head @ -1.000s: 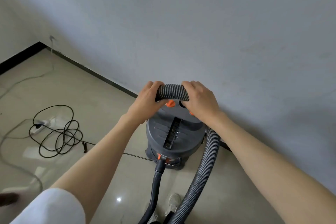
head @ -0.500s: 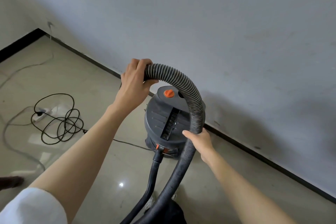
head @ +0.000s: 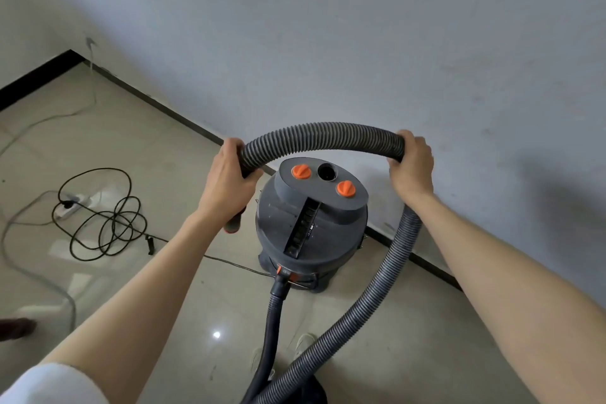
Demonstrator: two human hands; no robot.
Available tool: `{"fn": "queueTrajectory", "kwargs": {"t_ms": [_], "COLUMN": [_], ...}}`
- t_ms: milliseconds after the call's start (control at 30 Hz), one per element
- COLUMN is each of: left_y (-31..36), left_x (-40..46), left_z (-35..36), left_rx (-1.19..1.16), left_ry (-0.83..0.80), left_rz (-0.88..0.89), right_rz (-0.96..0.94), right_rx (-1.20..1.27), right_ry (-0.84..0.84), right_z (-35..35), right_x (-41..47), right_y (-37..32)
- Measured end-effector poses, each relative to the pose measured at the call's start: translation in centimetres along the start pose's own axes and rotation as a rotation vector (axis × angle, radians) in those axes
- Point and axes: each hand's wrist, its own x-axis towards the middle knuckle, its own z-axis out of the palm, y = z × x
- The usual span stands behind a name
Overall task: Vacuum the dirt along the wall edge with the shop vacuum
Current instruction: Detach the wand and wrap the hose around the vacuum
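A dark grey shop vacuum [head: 311,229] with two orange knobs on its lid stands on the tiled floor close to the black baseboard [head: 170,108]. Its ribbed grey hose [head: 321,136] arches above the lid. My left hand [head: 226,180] grips the hose near its free end, whose dark nozzle tip [head: 232,225] pokes out below my palm. My right hand [head: 410,164] grips the hose at the arch's right side. From there the hose hangs down and loops back toward the vacuum's front inlet [head: 283,272].
A tangled black power cord [head: 108,223] lies on the floor at left, plugged into a white power strip [head: 70,205]. A thin grey cable [head: 42,279] trails across the tiles. My shoe [head: 303,343] shows below the vacuum. The grey wall [head: 360,43] rises right behind.
My right hand left the lower hose and rose to grip it high on the right. The hose now spans wide between both hands, uncovering the lid and both knobs.
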Motion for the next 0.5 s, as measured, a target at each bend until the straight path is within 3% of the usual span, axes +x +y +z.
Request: {"fn": "queueTrajectory", "kwargs": {"t_ms": [133, 333, 500], "left_y": [-0.4, -0.4, -0.5], "left_x": [-0.3, 0.7, 2.7], "left_z": [0.5, 0.8, 0.1], "left_rx": [0.049, 0.047, 0.052], "left_ry": [-0.022, 0.1, 0.163], "left_rz": [0.031, 0.016, -0.025], "right_rz": [-0.104, -0.09, 0.075], "right_rx": [0.002, 0.021, 0.368], "right_ry": [-0.029, -0.142, -0.217], "right_z": [-0.9, -0.4, 1.0], "right_x": [1.9, 1.1, -0.4], "right_y": [-1.1, -1.0, -2.7]}}
